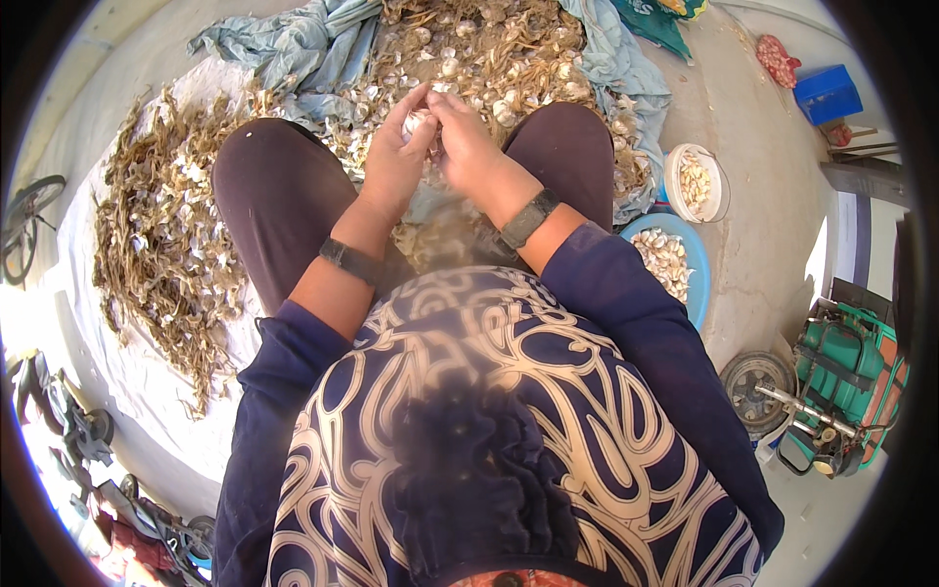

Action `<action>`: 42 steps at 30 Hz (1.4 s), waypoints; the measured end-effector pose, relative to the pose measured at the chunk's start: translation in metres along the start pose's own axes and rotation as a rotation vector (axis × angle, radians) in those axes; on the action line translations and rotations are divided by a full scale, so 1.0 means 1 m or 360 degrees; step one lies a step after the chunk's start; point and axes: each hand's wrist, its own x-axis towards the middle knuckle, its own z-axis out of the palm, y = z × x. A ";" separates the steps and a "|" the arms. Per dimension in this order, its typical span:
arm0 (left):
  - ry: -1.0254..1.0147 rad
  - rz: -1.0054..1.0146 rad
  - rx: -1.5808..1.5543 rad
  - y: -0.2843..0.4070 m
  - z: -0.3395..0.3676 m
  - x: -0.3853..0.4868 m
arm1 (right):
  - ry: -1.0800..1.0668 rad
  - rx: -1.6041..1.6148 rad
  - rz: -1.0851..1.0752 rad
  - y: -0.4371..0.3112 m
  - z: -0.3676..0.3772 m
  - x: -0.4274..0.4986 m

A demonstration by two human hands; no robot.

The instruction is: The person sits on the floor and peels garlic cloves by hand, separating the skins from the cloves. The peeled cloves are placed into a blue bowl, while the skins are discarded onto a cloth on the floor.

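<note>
Between my knees, a white garlic bulb is held up over the pile. My left hand is closed around it, thumb across its near side. My right hand meets it from the other side, with fingertips touching at the top; its fingers partly hide the bulb. Beyond and below them spreads a heap of dried garlic, with whole bulbs, stalks and papery skins mixed together. Pale blue cloth is bunched along the heap's edges.
At right stand a blue basin of garlic cloves and a white bucket of peeled cloves. Dried stalks and skins cover a white sheet at left. Further off are a green wheeled machine, a blue box and a bicycle wheel.
</note>
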 end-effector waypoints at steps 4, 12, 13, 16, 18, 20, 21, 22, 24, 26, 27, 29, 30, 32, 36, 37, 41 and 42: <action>0.0058 -0.0279 -0.0227 -0.001 -0.008 0.004 | -0.0078 -0.0060 0.0082 -0.003 -0.011 0.000; -0.0145 -0.0316 -0.0354 -0.005 -0.014 0.004 | -0.0112 -0.0362 -0.0044 -0.009 -0.029 -0.007; -0.0157 -0.0344 -0.0291 -0.005 -0.014 0.004 | -0.0125 -0.0520 -0.0125 -0.009 -0.029 -0.008; -0.0155 -0.0405 -0.0268 -0.004 -0.014 0.004 | -0.0104 -0.0777 -0.0237 -0.010 -0.027 -0.010; -0.0162 -0.0423 -0.0248 -0.003 -0.015 0.003 | -0.0126 -0.0804 -0.0268 -0.012 -0.026 -0.010; -0.0180 -0.0409 -0.0178 -0.002 -0.018 0.002 | -0.0181 -0.0760 -0.0268 -0.015 -0.025 -0.011; -0.0196 -0.0425 -0.0192 -0.002 -0.018 0.001 | -0.0231 -0.0819 -0.0293 -0.017 -0.026 -0.012; -0.0203 -0.0423 -0.0212 -0.002 -0.019 0.000 | -0.0260 -0.0875 -0.0290 -0.019 -0.027 -0.012; -0.0221 -0.0425 -0.0285 -0.002 -0.020 -0.001 | -0.0327 -0.0950 -0.0273 -0.023 -0.029 -0.012; -0.0243 -0.0455 -0.0391 -0.003 -0.020 -0.001 | -0.0404 -0.0967 -0.0253 -0.025 -0.030 -0.012; -0.0255 -0.0436 -0.0404 -0.003 -0.021 -0.001 | -0.0404 -0.0978 -0.0275 -0.025 -0.030 -0.013; -0.0278 -0.0435 -0.0426 -0.002 -0.021 0.000 | -0.0409 -0.0956 -0.0328 -0.025 -0.030 -0.013; -0.0275 -0.0437 -0.0429 -0.002 -0.021 0.000 | -0.0398 -0.0968 -0.0343 -0.025 -0.030 -0.014; -0.0271 -0.0441 -0.0436 -0.002 -0.020 -0.001 | -0.0369 -0.0974 -0.0336 -0.025 -0.031 -0.015; -0.0234 -0.0430 -0.0584 -0.003 -0.020 0.001 | -0.0352 -0.0946 -0.0360 -0.027 -0.030 -0.015; -0.0211 -0.0425 -0.0657 -0.002 -0.022 0.002 | -0.0342 -0.0872 -0.0350 -0.027 -0.030 -0.015; -0.0212 -0.0393 -0.0738 -0.002 -0.025 0.005 | -0.0332 -0.0482 -0.0315 -0.022 -0.030 -0.016; -0.0210 -0.0400 -0.0710 -0.003 -0.025 0.005 | -0.0286 -0.0475 -0.0259 -0.021 -0.031 -0.016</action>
